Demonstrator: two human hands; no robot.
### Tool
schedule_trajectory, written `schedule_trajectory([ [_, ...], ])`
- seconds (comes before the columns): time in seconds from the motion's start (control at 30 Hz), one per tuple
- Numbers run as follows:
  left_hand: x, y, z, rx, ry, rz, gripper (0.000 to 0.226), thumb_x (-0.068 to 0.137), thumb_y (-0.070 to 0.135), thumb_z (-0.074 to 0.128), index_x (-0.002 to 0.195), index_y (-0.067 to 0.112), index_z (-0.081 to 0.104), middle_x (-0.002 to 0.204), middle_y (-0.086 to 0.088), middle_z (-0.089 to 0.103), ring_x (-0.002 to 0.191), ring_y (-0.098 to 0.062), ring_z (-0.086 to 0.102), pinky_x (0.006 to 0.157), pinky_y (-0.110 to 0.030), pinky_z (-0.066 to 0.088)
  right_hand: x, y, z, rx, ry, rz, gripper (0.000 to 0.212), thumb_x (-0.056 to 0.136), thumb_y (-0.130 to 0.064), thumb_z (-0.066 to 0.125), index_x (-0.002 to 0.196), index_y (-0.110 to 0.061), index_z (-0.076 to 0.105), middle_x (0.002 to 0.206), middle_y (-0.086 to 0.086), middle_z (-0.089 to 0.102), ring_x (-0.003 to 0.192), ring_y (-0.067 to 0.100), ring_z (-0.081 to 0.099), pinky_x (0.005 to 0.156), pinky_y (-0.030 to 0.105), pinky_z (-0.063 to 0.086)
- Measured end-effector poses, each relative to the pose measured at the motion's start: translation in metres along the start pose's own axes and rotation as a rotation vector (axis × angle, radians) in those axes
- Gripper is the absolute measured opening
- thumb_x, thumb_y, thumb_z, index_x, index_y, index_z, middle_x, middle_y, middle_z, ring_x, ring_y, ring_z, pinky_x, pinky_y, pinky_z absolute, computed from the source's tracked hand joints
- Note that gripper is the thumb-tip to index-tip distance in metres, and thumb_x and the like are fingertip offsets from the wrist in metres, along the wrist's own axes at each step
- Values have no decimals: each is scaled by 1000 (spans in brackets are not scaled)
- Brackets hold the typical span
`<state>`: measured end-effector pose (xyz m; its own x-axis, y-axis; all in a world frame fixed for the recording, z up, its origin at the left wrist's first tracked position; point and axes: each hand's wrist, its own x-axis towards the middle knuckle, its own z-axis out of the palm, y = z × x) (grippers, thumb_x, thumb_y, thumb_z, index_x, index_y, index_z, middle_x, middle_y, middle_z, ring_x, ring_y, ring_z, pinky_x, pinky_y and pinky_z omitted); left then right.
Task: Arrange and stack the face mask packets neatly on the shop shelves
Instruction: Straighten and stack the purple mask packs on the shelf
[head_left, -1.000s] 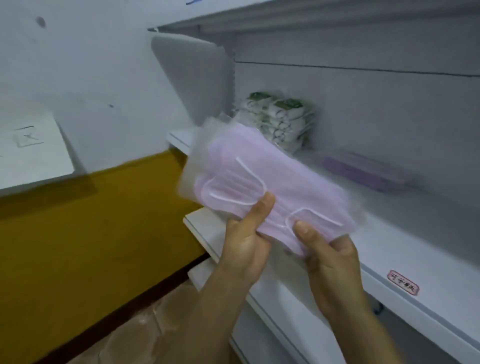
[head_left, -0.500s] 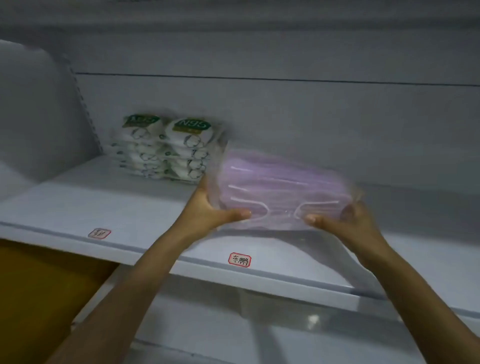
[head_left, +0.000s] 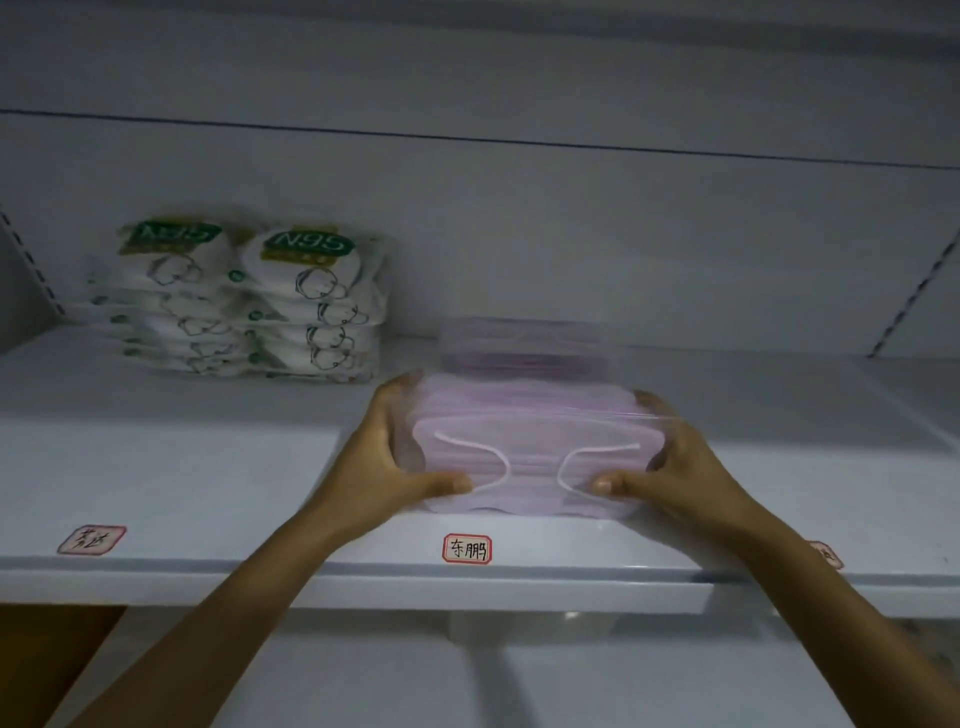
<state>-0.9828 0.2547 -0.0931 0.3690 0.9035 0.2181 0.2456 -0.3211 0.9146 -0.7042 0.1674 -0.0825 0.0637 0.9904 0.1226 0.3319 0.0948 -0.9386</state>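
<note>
A clear packet of purple face masks (head_left: 530, 447) lies flat on the white shelf (head_left: 208, 467), near its front edge. My left hand (head_left: 384, 457) grips the packet's left end, thumb along the front. At the packet's right end, my right hand (head_left: 670, 462) grips it the same way. Behind it sits another purple mask packet (head_left: 524, 343), close to the back wall. Two stacks of white N95 mask packets (head_left: 249, 306) stand at the back left.
Handwritten red-bordered labels (head_left: 466, 548) are stuck along the shelf's front edge. A slotted upright (head_left: 914, 291) runs up the back wall at right. A lower shelf (head_left: 571, 675) shows beneath, and a yellow-brown surface (head_left: 47, 654) at bottom left.
I turned from the side to face the shelf. Both hands carried the purple packet forward and down until it lies on the shelf in front of the other purple packet.
</note>
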Motion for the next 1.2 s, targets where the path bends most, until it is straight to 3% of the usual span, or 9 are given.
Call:
schedule_trajectory([
  [0.2,8,13,9,-47,217,70,54,56,38,80,103,35,56,103,14,65,97,1,60,87,-21,49,23,-21,2,-39,106,-137,54,59,-34,81,109,-15,69,94,-5,75,89,9,70,73,21,56],
  [0.33,11,9,1,56,92,-7,69,56,36,84,112,48,45,108,33,53,99,17,53,77,-6,45,29,-16,-8,-161,-7,-66,65,59,-34,84,119,-22,63,103,-18,70,97,2,65,78,13,50],
  [0.4,10,3,2,105,-32,-81,81,58,35,84,123,47,38,111,34,52,105,9,55,79,-6,45,26,-10,-10,-136,-76,-15,39,64,-24,85,99,-18,68,82,-18,71,79,1,66,66,10,47],
  [0.5,12,3,7,120,74,-78,82,61,36,80,134,29,44,114,21,59,108,-3,58,90,-22,50,26,0,-12,-114,-47,-36,9,74,-16,80,78,-12,72,61,-13,68,56,-1,60,55,12,43],
  [0.67,30,4,10,26,23,-128,85,52,44,90,125,34,47,123,11,61,115,-12,59,100,-40,49,35,5,-13,-55,52,-2,42,70,-34,78,107,-16,70,94,-4,75,88,8,71,69,17,53],
  [0.8,90,29,18,-16,132,-133,106,53,40,88,142,18,35,135,0,46,120,-15,48,97,-30,43,91,-12,-33,137,285,110,33,82,-27,74,112,-14,64,96,0,71,77,12,68,48,24,50],
  [0.9,145,52,25,9,148,-197,84,79,17,78,147,11,29,140,-12,39,122,-25,47,92,-38,50,144,-25,-49,88,281,229,44,83,-37,72,116,-10,61,95,4,66,65,17,63,50,22,42],
  [1.1,192,6,37,299,105,-395,51,86,30,69,127,2,54,132,-14,55,123,-28,51,89,-28,38,192,18,-38,-259,277,402,98,45,-77,61,109,-3,64,112,16,64,104,28,60,79,30,44],
  [1.2,198,0,38,75,185,-375,28,80,30,73,94,7,66,102,-14,65,106,-32,62,79,-29,43,195,21,-30,-93,350,381,64,77,-49,70,119,-1,61,120,16,63,109,31,60,85,31,44],
])
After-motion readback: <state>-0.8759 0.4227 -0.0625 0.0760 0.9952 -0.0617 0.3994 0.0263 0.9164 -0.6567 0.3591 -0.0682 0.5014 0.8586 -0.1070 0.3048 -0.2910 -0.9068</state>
